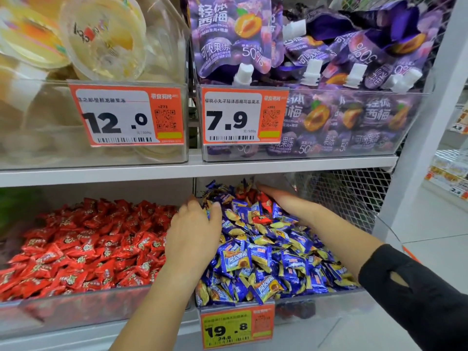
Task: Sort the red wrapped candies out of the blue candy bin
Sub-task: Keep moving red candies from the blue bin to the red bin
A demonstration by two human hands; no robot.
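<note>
1. My left hand (pixel 193 230) rests over the near left part of the blue candy bin (pixel 329 304), fingers loosely curled on the blue wrapped candies (pixel 268 259); I cannot tell whether it grips anything.
2. My right hand (pixel 286 202) lies flat and open at the back of the pile, fingers straight, holding nothing.
3. A few red wrapped candies (pixel 262 219) sit among the blue ones between my hands, with more just beyond the right fingertips.
4. The neighbouring bin on the left holds red candy (pixel 88 247).

Glossy foil candies (pixel 263 252) (clear plastic bin (pixel 316 304))
</note>
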